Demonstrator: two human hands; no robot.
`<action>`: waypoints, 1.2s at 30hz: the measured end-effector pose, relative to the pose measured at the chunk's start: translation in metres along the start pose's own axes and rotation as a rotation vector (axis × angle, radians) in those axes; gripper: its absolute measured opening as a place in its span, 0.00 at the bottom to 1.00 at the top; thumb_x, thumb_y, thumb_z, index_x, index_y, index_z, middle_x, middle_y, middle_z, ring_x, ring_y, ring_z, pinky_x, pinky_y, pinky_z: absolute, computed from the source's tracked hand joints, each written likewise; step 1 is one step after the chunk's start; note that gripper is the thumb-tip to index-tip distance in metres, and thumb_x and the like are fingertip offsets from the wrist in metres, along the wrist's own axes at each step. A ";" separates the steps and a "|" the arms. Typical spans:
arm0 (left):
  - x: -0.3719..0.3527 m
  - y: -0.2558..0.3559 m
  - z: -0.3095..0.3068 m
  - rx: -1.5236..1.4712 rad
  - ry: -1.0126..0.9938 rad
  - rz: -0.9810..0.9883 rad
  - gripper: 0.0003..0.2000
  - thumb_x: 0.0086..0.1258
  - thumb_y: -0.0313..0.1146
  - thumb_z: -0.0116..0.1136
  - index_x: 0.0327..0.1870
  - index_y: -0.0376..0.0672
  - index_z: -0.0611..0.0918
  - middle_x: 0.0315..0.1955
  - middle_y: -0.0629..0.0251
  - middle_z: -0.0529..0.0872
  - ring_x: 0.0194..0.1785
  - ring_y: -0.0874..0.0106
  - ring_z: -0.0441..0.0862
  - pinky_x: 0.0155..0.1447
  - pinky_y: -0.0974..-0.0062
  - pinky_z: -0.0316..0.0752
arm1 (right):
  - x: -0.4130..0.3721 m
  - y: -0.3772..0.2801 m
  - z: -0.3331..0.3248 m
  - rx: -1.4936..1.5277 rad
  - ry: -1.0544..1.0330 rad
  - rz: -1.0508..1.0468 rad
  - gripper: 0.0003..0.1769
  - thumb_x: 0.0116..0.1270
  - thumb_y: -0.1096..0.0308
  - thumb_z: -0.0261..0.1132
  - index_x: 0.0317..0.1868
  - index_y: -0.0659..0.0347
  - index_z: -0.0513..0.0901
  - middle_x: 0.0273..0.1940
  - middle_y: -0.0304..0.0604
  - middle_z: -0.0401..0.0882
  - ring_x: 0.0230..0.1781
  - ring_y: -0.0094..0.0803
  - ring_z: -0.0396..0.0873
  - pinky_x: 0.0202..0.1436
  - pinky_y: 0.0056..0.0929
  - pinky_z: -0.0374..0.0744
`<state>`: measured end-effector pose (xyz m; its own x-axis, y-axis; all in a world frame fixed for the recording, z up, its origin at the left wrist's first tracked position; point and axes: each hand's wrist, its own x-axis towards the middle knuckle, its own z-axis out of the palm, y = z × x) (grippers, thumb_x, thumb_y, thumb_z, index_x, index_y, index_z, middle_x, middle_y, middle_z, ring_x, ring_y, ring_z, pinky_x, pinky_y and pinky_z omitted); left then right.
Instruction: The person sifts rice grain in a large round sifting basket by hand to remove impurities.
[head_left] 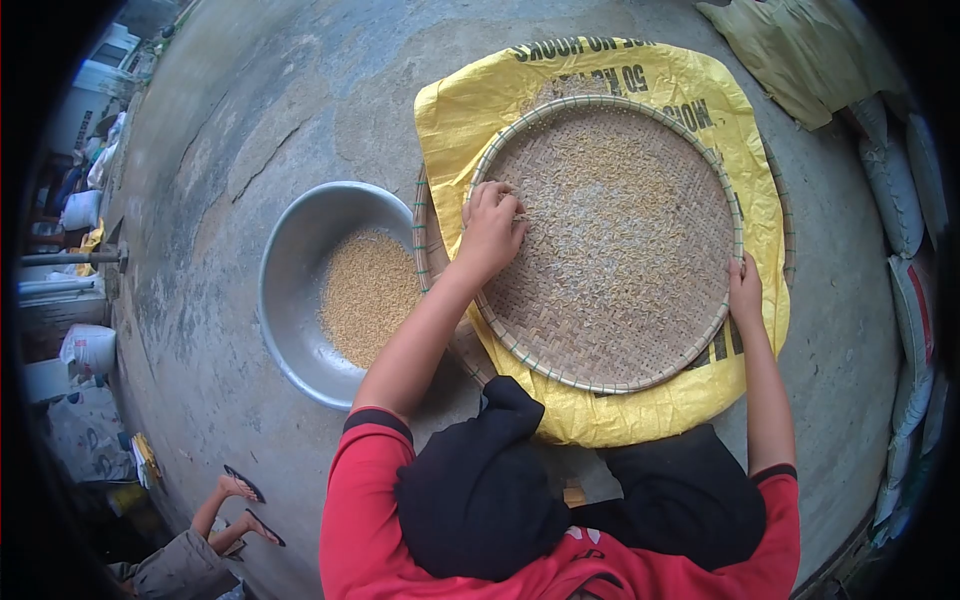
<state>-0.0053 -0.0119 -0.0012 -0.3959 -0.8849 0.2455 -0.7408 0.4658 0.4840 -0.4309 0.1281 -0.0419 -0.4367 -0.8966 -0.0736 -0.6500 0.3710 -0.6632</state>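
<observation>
A round woven tray (620, 345) with grain spread thinly over it rests on a yellow printed sack (450, 130). My left hand (492, 228) is at the tray's left side, over the rim, with its fingers bent inward at the grain; whether they hold any grain is too small to tell. On the right, my right hand (744, 288) grips the tray's rim. Beside my left forearm, a metal basin (300, 250) holds a heap of golden grain (368, 295). Part of another woven rim shows beneath the yellow sack.
Filled sacks (915, 310) line the right edge, with a crumpled tan sack (800, 50) at the upper right. Another person's legs in sandals (235, 515) show at the lower left. White buckets (90, 348) and clutter stand along the left.
</observation>
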 end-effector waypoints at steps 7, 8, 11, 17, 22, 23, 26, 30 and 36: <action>-0.001 -0.004 0.004 0.031 -0.026 0.034 0.09 0.52 0.29 0.64 0.34 0.46 0.78 0.51 0.61 0.72 0.62 0.59 0.64 0.60 0.60 0.59 | -0.004 -0.013 -0.002 0.035 -0.006 0.002 0.23 0.70 0.58 0.51 0.57 0.68 0.69 0.43 0.54 0.79 0.45 0.42 0.78 0.49 0.32 0.74; 0.000 -0.003 0.003 0.015 -0.026 0.026 0.09 0.52 0.29 0.63 0.34 0.46 0.78 0.51 0.62 0.72 0.62 0.59 0.64 0.60 0.60 0.59 | -0.004 -0.014 -0.002 0.034 -0.004 0.009 0.22 0.70 0.58 0.51 0.56 0.68 0.69 0.43 0.54 0.79 0.45 0.41 0.78 0.48 0.32 0.74; -0.001 -0.001 0.006 0.063 -0.025 0.032 0.06 0.54 0.29 0.61 0.33 0.45 0.78 0.51 0.63 0.72 0.62 0.61 0.62 0.59 0.61 0.57 | -0.003 -0.008 -0.001 0.027 0.004 -0.016 0.23 0.70 0.58 0.51 0.57 0.68 0.68 0.43 0.55 0.79 0.45 0.42 0.78 0.48 0.32 0.74; -0.003 -0.002 0.008 0.114 -0.018 0.051 0.06 0.55 0.30 0.61 0.32 0.44 0.78 0.51 0.64 0.72 0.62 0.62 0.62 0.59 0.62 0.56 | -0.001 0.003 0.002 0.042 0.003 -0.014 0.23 0.70 0.58 0.51 0.58 0.68 0.68 0.45 0.57 0.78 0.46 0.44 0.78 0.50 0.33 0.73; -0.004 -0.003 0.010 0.114 -0.022 0.069 0.07 0.55 0.30 0.60 0.34 0.43 0.77 0.50 0.64 0.72 0.62 0.63 0.62 0.58 0.62 0.57 | -0.005 -0.008 -0.001 0.037 0.002 0.005 0.23 0.70 0.58 0.52 0.58 0.68 0.68 0.45 0.57 0.78 0.46 0.44 0.78 0.50 0.33 0.73; -0.004 -0.002 0.010 0.111 -0.012 0.074 0.08 0.55 0.29 0.60 0.35 0.42 0.77 0.48 0.63 0.73 0.61 0.62 0.63 0.58 0.63 0.58 | -0.005 -0.009 -0.002 0.038 0.003 0.002 0.23 0.70 0.58 0.52 0.58 0.68 0.68 0.45 0.57 0.78 0.46 0.44 0.78 0.50 0.33 0.73; -0.003 -0.006 0.003 -0.091 0.023 0.092 0.07 0.58 0.26 0.59 0.36 0.40 0.75 0.40 0.61 0.78 0.53 0.62 0.72 0.53 0.66 0.66 | -0.004 -0.001 0.001 0.044 0.006 0.015 0.23 0.70 0.59 0.52 0.58 0.68 0.68 0.45 0.57 0.78 0.46 0.43 0.78 0.50 0.32 0.73; -0.020 0.005 -0.027 -0.417 -0.030 -0.200 0.05 0.60 0.23 0.58 0.36 0.38 0.76 0.32 0.58 0.80 0.42 0.61 0.78 0.45 0.70 0.71 | -0.004 -0.001 0.001 0.062 -0.006 -0.012 0.23 0.70 0.59 0.52 0.58 0.68 0.68 0.45 0.56 0.78 0.46 0.43 0.78 0.50 0.32 0.73; -0.067 -0.007 -0.068 -0.230 0.256 -0.320 0.07 0.56 0.26 0.64 0.33 0.38 0.78 0.30 0.62 0.80 0.38 0.65 0.79 0.45 0.71 0.72 | -0.005 -0.001 -0.001 0.021 0.013 0.007 0.24 0.70 0.59 0.52 0.58 0.68 0.68 0.45 0.57 0.78 0.46 0.44 0.77 0.50 0.33 0.73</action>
<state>0.0634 0.0436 0.0364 0.0010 -0.9711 0.2388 -0.6532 0.1802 0.7354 -0.4286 0.1323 -0.0403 -0.4489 -0.8910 -0.0687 -0.6342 0.3718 -0.6780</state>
